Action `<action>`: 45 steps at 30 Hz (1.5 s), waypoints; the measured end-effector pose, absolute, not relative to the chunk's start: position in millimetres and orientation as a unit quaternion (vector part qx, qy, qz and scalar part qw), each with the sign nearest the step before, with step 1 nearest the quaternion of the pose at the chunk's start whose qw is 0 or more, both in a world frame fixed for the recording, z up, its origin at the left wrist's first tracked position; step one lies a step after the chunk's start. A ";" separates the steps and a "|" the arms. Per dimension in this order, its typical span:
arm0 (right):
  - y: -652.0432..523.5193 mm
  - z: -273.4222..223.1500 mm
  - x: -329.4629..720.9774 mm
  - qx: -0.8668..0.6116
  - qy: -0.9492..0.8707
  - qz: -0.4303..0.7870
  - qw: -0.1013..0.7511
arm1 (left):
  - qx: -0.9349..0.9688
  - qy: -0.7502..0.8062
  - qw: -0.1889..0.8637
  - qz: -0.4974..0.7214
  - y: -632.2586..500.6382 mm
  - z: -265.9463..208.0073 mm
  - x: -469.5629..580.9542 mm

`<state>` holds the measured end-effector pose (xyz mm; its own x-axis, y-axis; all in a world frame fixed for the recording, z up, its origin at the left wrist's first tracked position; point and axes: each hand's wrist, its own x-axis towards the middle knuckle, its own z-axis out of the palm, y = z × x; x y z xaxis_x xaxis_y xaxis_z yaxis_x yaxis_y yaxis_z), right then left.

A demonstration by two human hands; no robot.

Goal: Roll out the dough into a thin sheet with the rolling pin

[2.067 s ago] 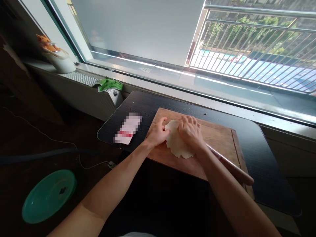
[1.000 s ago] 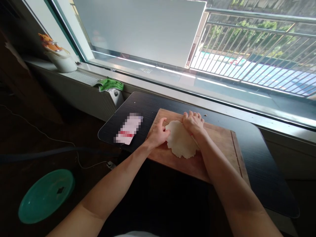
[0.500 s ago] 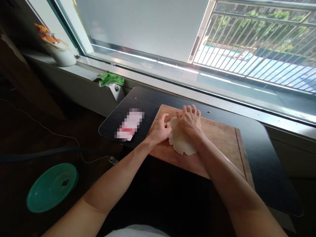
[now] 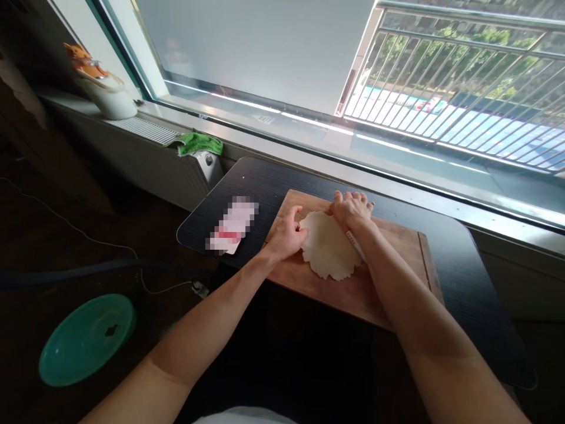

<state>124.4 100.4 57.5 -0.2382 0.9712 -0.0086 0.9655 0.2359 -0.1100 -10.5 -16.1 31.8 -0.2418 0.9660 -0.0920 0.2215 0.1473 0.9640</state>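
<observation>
Dough (image 4: 329, 247) apparently against left hand (image 4: 286, 237)

No text is legible, including red marks (image 4: 351, 237) on the rolling pin (image 4: 358, 248).

light: daylight through window (image 4: 260, 59) | sheen: tabletop (image 4: 459, 265), right side | floor (image 4: 154, 318): deep shadow | pixelated patch (image 4: 233, 224): left

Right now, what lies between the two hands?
The head view shows a flat, ragged-edged dough sheet on the wooden board between the left hand and the right hand, with a pale, red-marked strip beside the latter.
</observation>
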 end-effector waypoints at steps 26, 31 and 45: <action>49.3 86.4 163.4 -0.471 -0.882 0.014 -0.012 | 0.484 0.663 0.374 0.432 -18.7 45.6 -9.8; 66.1 67.9 136.8 -0.603 -0.793 0.024 0.089 | 0.476 0.653 0.384 0.447 -17.8 38.9 -9.7; 71.1 51.5 130.6 -0.603 -0.790 0.027 0.111 | 0.486 0.645 0.385 0.447 -17.6 33.1 -9.8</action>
